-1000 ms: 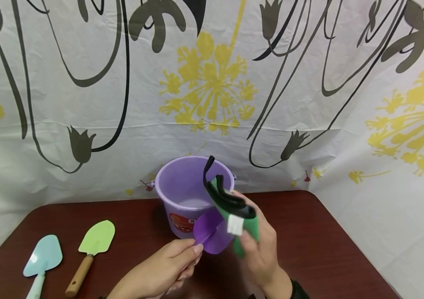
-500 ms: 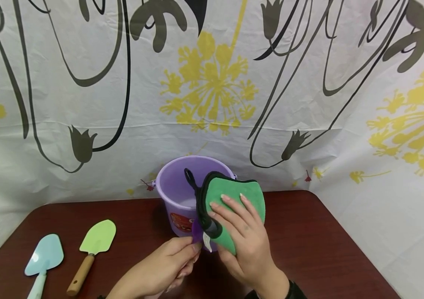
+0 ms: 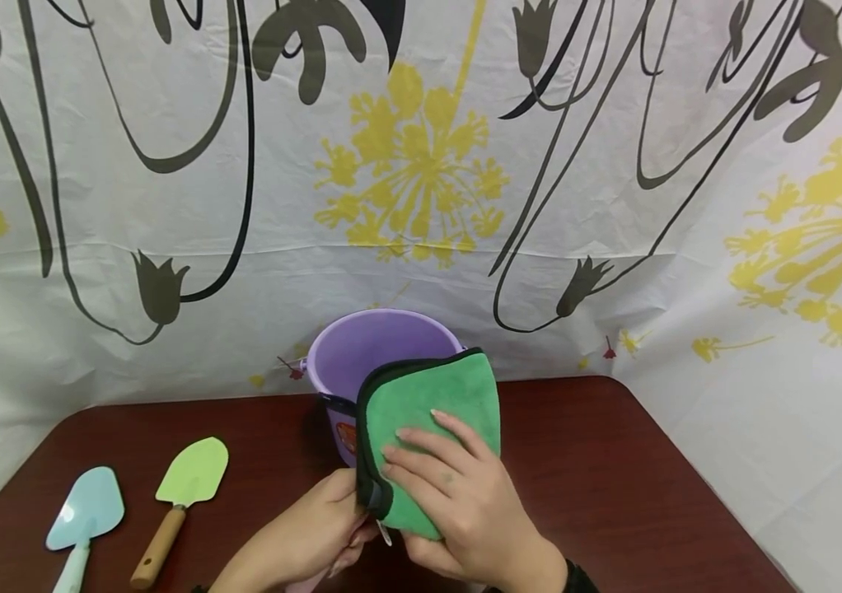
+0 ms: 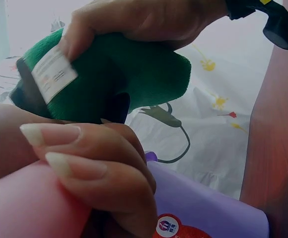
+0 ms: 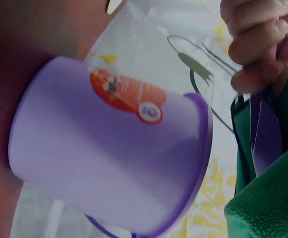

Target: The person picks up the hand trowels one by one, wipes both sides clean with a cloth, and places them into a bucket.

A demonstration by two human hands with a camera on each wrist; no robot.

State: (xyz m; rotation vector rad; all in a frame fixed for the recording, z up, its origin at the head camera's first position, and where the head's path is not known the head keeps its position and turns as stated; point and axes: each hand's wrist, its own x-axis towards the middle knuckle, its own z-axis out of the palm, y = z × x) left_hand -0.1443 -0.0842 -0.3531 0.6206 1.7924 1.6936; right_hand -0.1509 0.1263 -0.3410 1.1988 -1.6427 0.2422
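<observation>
I'm seeing the left hand (image 3: 313, 527) gripping the pink handle (image 4: 30, 206) of a purple shovel (image 5: 268, 134); the right hand (image 3: 461, 498) is pinching a green cloth (image 3: 439, 387) folded around its blade. Both are staying up just in front of the purple bucket (image 5: 109, 148), standing on the worktop (image 3: 636, 494). A blue trowel (image 3: 91, 506) and lime trowel (image 3: 194, 473) are lying left.

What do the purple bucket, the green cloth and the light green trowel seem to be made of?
Purple bucket: probably plastic; its wall looks smooth and satiny. Green cloth: a plush fabric, perhaps microfibre, since its surface looks fuzzy. Light green trowel: handle apparently wood, judging by its brown tone; blade smooth-looking, but painted metal or plastic, I can't tell.
</observation>
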